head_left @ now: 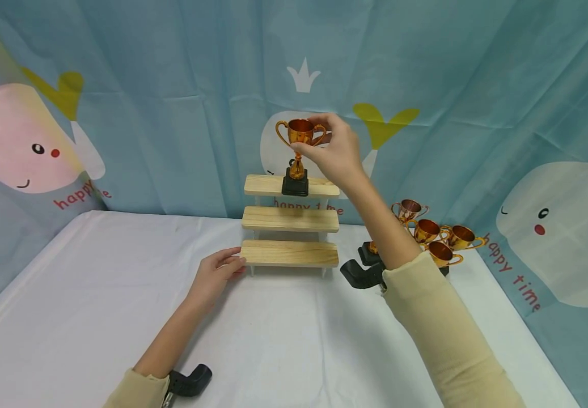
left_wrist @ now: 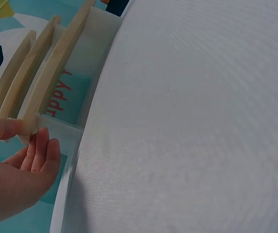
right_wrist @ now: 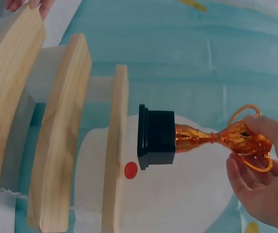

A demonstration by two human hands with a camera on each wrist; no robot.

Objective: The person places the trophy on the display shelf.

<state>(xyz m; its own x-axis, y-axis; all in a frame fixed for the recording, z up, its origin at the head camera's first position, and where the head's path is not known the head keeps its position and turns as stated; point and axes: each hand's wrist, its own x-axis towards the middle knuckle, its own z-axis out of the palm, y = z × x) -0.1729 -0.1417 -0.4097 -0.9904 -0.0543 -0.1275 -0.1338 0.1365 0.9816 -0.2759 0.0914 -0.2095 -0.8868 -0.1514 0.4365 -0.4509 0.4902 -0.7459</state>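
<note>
A gold trophy cup [head_left: 301, 131] with two curled handles and a black square base is held by my right hand [head_left: 342, 152], thumb and fingers pinching the cup part. In the right wrist view, a small gap separates the trophy's base [right_wrist: 159, 138] from the top board [right_wrist: 115, 145] of a three-step wooden display stand [head_left: 290, 253]. My left hand [head_left: 214, 279] grips the left end of the stand's lowest step. Thumb above and fingers below, it pinches that board [left_wrist: 61, 58] in the left wrist view.
Several more gold trophies [head_left: 440, 253] stand together right of the stand, partly hidden by my right forearm. A white cloth [head_left: 120, 294] covers the table. Behind hangs a blue printed curtain [head_left: 171, 113]. Black camera mounts [head_left: 191, 381] sit at both wrists.
</note>
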